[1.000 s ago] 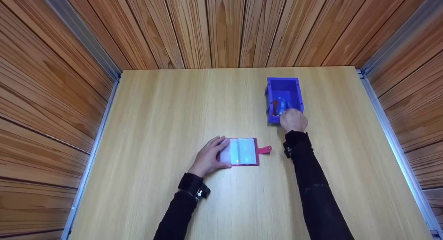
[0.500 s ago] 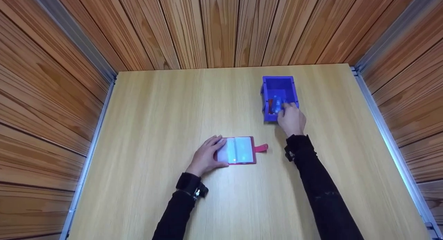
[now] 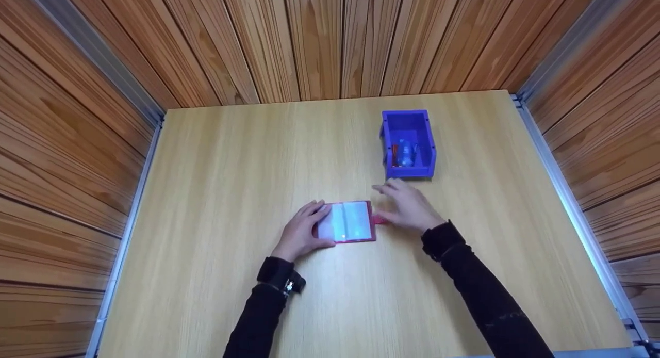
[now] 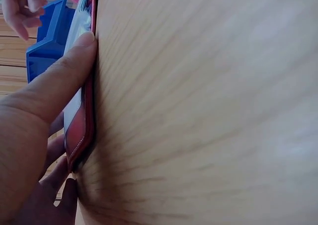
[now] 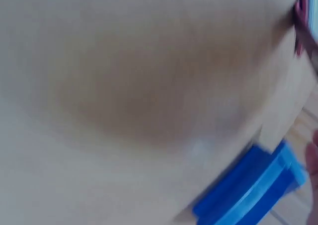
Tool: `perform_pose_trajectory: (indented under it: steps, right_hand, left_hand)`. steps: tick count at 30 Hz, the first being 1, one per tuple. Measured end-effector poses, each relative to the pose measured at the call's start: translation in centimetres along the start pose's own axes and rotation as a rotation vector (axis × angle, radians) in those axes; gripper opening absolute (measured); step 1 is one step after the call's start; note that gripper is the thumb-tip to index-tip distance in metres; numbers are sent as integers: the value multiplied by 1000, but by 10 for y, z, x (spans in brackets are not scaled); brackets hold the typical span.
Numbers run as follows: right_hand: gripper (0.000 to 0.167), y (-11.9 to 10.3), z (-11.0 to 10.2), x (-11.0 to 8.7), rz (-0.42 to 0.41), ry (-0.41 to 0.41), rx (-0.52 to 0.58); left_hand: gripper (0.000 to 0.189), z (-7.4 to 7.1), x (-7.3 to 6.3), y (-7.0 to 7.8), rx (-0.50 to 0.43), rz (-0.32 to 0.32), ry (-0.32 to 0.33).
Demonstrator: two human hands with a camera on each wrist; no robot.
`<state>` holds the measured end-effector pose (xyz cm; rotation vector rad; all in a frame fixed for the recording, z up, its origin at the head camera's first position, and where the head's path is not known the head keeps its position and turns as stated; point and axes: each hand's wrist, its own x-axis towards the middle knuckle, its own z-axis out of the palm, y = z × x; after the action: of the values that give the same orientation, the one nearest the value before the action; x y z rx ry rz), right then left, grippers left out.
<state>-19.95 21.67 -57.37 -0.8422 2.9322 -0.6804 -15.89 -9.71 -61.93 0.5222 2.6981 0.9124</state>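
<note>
A red card holder (image 3: 356,221) lies spread open on the table, its clear plastic sleeves facing up. My left hand (image 3: 300,230) grips its left side, with the thumb along the near edge and the fingers at the far edge. In the left wrist view, the thumb (image 4: 64,78) overlaps the sleeves and the red cover (image 4: 79,130). My right hand (image 3: 408,206) is at the card holder's right side, fingers spread and nothing seen in them. Its thumb overlaps the pink-red snap strap (image 3: 380,220), partly hiding it.
A blue-purple plastic bin (image 3: 409,172) stands behind the right hand, toward the back of the table. Inside it lie a clear bluish bottle-like item (image 3: 405,154) and a small orange-red item (image 3: 395,154). Wooden plank walls (image 3: 317,43) enclose the table (image 3: 221,167).
My right hand has come out of the bin and moved toward me and left, to the card holder's strap. The left hand keeps its hold on the card holder.
</note>
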Motion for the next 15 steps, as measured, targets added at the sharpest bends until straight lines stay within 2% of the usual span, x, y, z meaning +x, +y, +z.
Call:
perform_pose_trajectory:
  steps: [3, 6, 11, 15]
  right_hand:
    - [90, -10, 11, 0, 10, -113, 3]
    - [105, -16, 21, 0, 15, -175, -9]
    - [110, -18, 32, -1, 54, -225, -31]
    - [109, -19, 33, 1, 89, -231, -12]
  left_hand:
    - [95, 0, -1, -1, -2, 14, 8]
    - [95, 0, -1, -1, -6, 21, 11]
    - [96, 0, 0, 0, -13, 12, 6]
    - [97, 0, -1, 0, -9, -1, -4]
